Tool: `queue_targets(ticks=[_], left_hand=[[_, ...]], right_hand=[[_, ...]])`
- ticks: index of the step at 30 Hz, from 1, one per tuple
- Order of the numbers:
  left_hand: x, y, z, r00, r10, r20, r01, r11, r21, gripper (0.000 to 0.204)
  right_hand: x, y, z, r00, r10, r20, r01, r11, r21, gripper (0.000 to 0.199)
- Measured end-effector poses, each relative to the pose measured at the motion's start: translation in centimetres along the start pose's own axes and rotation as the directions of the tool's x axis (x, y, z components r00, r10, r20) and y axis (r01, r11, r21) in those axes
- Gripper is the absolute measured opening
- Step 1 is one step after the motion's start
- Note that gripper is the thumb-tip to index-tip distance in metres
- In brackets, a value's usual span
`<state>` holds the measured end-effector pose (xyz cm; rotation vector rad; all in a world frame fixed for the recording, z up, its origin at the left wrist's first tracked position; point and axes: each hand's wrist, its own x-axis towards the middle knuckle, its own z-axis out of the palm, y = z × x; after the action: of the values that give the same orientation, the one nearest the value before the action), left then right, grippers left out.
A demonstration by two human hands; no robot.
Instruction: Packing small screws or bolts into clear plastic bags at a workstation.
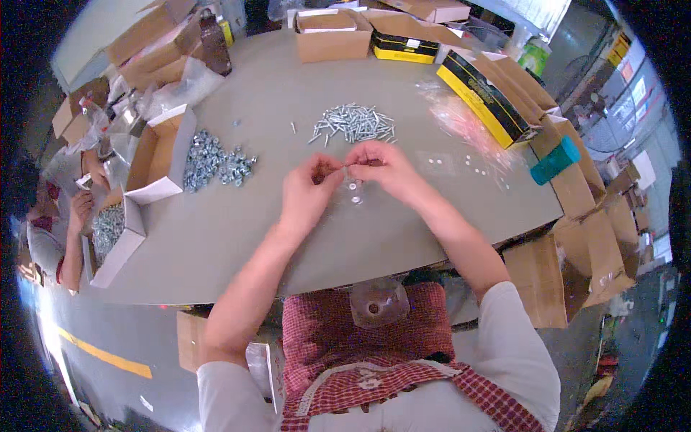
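My left hand [308, 193] and my right hand [387, 171] meet over the middle of the table, thumbs and fingers pinched together. Between them they grip the top of a small clear plastic bag [355, 193] with a few small white round pieces in it. Just beyond my fingers lies a pile of silver screws [354, 122], and one loose screw [293, 127] is apart on its left. Another small clear bag [437, 163] rests flat right of my right hand, near several white round pieces [475, 165].
Metal nut-like fittings [209, 162] are heaped at left beside an open cardboard box [155, 155]. A white box of small hardware [109, 229] sits near another person's arm [73, 245]. Pinkish clear bags [468, 129] lie by a black-and-yellow box [486, 101]. Cartons [335, 47] line the far edge.
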<state>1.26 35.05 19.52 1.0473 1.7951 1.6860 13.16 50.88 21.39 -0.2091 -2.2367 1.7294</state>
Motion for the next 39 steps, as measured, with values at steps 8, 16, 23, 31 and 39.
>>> queue_targets(ticks=[8, 16, 23, 31, 39], left_hand=[[0.3, 0.7, -0.1, 0.996, 0.081, 0.048, -0.089, 0.979, 0.184, 0.021], [-0.1, 1.3, 0.2, 0.966, 0.258, -0.036, -0.229, 0.908, 0.351, 0.019], [-0.2, 1.9, -0.2, 0.995, 0.085, 0.046, -0.089, 0.992, 0.089, 0.014], [-0.5, 2.0, 0.1, 0.963, -0.159, 0.219, 0.174, 0.983, -0.051, 0.021], [-0.1, 1.3, -0.1, 0.969, -0.118, 0.215, 0.15, 0.979, -0.14, 0.018]], right_hand=[[-1.2, -0.8, -1.0, 0.984, 0.126, 0.13, -0.145, 0.978, 0.15, 0.009], [-1.3, -0.9, -1.3, 0.933, 0.176, 0.314, -0.214, 0.973, 0.09, 0.014], [-1.2, 0.0, -0.5, 0.979, 0.103, 0.176, -0.108, 0.994, 0.02, 0.016], [-1.2, -0.3, 0.7, 0.989, 0.076, 0.129, -0.094, 0.985, 0.143, 0.019], [-1.2, -0.9, 0.5, 0.983, 0.161, 0.088, -0.173, 0.973, 0.155, 0.025]])
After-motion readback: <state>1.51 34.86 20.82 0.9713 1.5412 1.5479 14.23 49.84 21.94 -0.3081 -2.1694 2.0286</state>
